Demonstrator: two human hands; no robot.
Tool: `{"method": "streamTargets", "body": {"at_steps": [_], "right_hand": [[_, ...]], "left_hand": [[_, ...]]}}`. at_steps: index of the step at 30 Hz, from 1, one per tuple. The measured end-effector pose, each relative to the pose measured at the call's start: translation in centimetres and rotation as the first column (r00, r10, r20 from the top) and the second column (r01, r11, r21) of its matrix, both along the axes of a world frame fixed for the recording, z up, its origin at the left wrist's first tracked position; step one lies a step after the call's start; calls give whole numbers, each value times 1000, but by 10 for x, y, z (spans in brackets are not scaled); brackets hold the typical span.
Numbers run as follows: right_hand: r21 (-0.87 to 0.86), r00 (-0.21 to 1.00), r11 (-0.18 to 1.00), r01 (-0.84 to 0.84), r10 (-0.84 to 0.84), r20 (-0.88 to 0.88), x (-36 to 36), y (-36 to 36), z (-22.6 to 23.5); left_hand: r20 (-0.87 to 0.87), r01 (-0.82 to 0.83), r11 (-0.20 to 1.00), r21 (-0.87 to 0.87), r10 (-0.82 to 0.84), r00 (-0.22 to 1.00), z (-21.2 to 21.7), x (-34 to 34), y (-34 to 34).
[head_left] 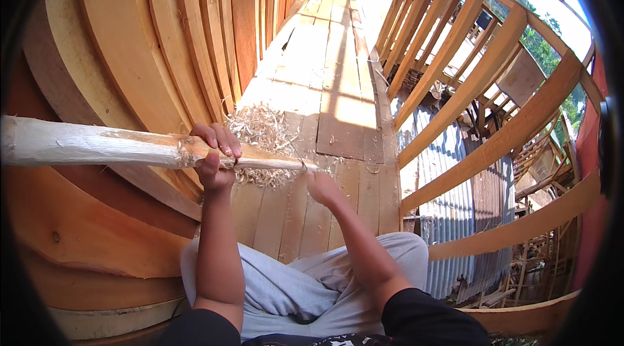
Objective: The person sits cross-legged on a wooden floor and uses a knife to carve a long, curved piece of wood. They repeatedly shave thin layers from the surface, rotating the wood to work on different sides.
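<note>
Above pale grey cloth trousers (266,281), a bare left hand (218,157) clasps a long, tapering, whitish wooden pole (91,143) whose thick end points to nine o'clock; between three and four o'clock from it, a bare right hand (323,188) meets the slim tip, its exact grip impossible to tell. Much of the shaft appears pared pale; orange-brown stretches suggest paring remains. Curly cream wood shavings (260,128) lie at two o'clock, sunlit brown plank flooring (351,118) beyond.
</note>
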State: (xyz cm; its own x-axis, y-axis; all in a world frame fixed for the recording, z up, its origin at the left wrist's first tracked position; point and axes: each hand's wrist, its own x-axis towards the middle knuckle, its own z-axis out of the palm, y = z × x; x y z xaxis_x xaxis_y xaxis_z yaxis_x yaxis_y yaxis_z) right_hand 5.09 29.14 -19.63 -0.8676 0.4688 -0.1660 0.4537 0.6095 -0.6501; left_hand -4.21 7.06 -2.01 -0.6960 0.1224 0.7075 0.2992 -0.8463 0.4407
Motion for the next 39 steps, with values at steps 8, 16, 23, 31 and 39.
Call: {"method": "streamTargets", "body": {"at_steps": [8, 16, 23, 31, 39], "right_hand": [[-273, 981, 958, 85, -32, 193, 21, -24, 34], [-356, 995, 934, -3, 40, 97, 43, -14, 62], [-428, 984, 887, 175, -147, 98, 21, -13, 22], [-94, 957, 984, -154, 124, -262, 9, -58, 70], [-97, 996, 994, -43, 36, -80, 5, -6, 17]], "left_hand": [[44, -19, 999, -49, 21, 999, -5, 1, -5], [26, -56, 995, -86, 58, 998, -3, -1, -14], [47, -45, 999, -18, 46, 998, -9, 0, -1], [73, -237, 969, -64, 241, 968, -4, 4, -5], [150, -229, 973, -18, 229, 962, -6, -2, 7]]}}
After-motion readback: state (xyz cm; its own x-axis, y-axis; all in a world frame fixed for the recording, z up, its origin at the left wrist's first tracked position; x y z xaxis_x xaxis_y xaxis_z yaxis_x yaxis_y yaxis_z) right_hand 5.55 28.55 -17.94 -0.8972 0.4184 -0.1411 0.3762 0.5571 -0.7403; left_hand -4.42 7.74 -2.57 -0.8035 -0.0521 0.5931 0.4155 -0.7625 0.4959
